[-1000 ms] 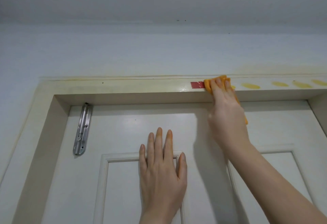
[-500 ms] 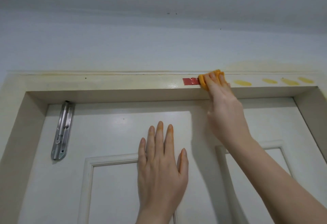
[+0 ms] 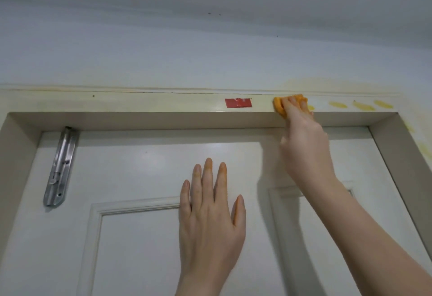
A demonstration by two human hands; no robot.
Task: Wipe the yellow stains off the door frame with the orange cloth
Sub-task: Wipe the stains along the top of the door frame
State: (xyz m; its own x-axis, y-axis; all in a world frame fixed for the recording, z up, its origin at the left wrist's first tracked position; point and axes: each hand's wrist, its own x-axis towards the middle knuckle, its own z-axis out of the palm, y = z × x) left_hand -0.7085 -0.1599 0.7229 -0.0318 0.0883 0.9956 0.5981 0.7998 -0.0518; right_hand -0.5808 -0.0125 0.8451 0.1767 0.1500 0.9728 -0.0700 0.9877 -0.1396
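Upper right of centre, the right hand (image 3: 301, 141) holds the bunched orange cloth (image 3: 278, 109) under its fingertips against the door frame (image 3: 140, 103). Yellow stains (image 3: 337, 104) lie just right of it. The left hand (image 3: 210, 214) rests flat, fingers straight, on the door (image 3: 140, 167).

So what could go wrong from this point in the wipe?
The cloth could smear the stains upward; the wall above already looks yellowed. Wiping leftward, it may snag the red tape. The left hand, flat on the door, has orange-tinted fingertips that may mark it.
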